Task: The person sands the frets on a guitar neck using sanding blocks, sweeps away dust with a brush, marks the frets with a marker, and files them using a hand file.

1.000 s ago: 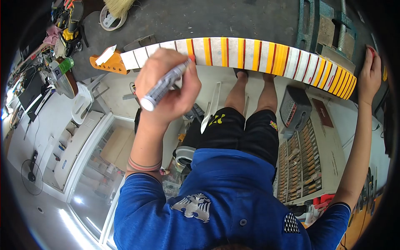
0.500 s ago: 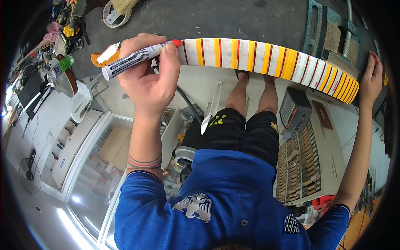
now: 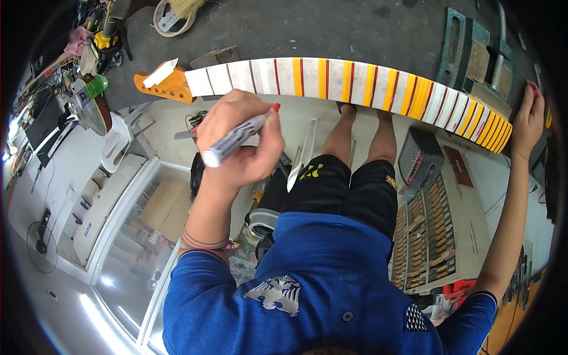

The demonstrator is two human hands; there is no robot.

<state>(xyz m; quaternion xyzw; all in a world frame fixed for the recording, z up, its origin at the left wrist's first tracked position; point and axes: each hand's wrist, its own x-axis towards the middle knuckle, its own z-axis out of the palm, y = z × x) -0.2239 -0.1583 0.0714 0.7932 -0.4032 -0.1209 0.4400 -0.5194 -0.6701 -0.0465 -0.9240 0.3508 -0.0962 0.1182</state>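
In my left hand (image 3: 239,139) is a white marker (image 3: 236,140) with a red tip end, gripped between thumb and fingers. The hand hovers just body-side of a guitar neck (image 3: 322,80), off its surface. White and yellow strips cover the fretboard between the frets; many fret lines are red, while those towards the orange headstock (image 3: 168,86) look dark. A strip of white tape crosses the headstock. Beside the body end of the neck, my right hand (image 3: 526,127) pinches a small red piece (image 3: 534,89), seemingly the marker's cap.
A green metal vise (image 3: 467,53) stands on the dark bench (image 3: 331,29) behind the neck's right end. A tape roll (image 3: 174,23) with a brush lies at the upper left, near several tools. An amplifier (image 3: 420,151) and a rack of files (image 3: 426,236) sit below.
My left hand with the marker has come off the neck, towards my body and slightly right. The fret line it was at now looks red instead of dark. The view has shifted slightly.
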